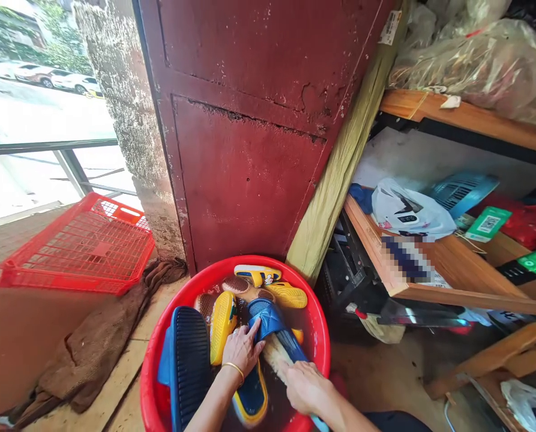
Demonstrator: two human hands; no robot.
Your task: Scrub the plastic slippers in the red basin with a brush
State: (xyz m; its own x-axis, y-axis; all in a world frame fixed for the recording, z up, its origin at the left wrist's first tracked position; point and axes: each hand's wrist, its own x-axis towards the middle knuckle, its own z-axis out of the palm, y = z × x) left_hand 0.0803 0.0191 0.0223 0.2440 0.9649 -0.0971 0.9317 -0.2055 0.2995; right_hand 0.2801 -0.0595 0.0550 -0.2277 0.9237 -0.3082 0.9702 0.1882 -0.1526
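Observation:
A red basin (pixel 318 312) of murky water holds several slippers. My left hand (pixel 243 353), with a yellow bangle at its wrist, grips the edge of a blue slipper (pixel 270 318); its index finger lies on the strap and its other fingers are partly hidden. Closed around a scrub brush (pixel 277 355) is my right hand (pixel 306 387). The pale bristles touch or lie just beside that slipper, and a light blue handle end shows below my hand. Around them are a yellow slipper (pixel 222 324), a navy slipper with yellow trim (pixel 252 396) and a large dark blue slipper (pixel 190 366).
Behind the basin stands a dark red door (pixel 249 180). A red plastic crate (pixel 78 246) is at the left, near a brown cloth (pixel 92 354) on the floor. Wooden shelves (pixel 457 295) with bags and boxes stand close on the right.

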